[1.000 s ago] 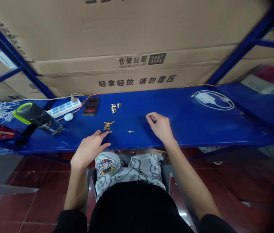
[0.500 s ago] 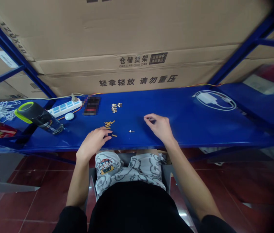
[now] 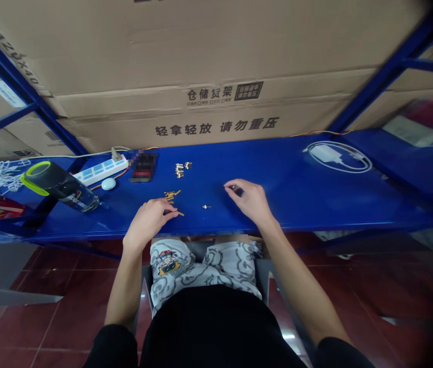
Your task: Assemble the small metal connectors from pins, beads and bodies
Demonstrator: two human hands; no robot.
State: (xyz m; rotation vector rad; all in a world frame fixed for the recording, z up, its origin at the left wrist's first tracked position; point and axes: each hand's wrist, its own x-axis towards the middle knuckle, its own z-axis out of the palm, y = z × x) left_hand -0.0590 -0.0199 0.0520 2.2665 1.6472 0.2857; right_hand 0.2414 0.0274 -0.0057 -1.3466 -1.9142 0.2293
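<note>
My left hand (image 3: pixel 149 220) rests on the blue shelf (image 3: pixel 285 199) with its fingers curled, the fingertips pinching a small brass piece (image 3: pixel 179 213) beside a little pile of brass pieces (image 3: pixel 170 196). My right hand (image 3: pixel 249 199) lies further right, its thumb and forefinger pinched on something small and dark that I cannot make out. A single small silver pin (image 3: pixel 206 207) lies on the shelf between my hands. A cluster of silver and brass parts (image 3: pixel 181 169) sits further back.
At the left stand a dark bottle with a green lid (image 3: pixel 53 185), a white power strip (image 3: pixel 101 170), a small white oval object (image 3: pixel 108 183) and a blurred dark item (image 3: pixel 143 166). A white charger with coiled cable (image 3: pixel 335 155) lies at the right. Cardboard boxes (image 3: pixel 208 66) fill the back.
My left hand has slid right and forward to the brass pieces and closed its fingers on one. My right hand has shifted a little left, still pinched.
</note>
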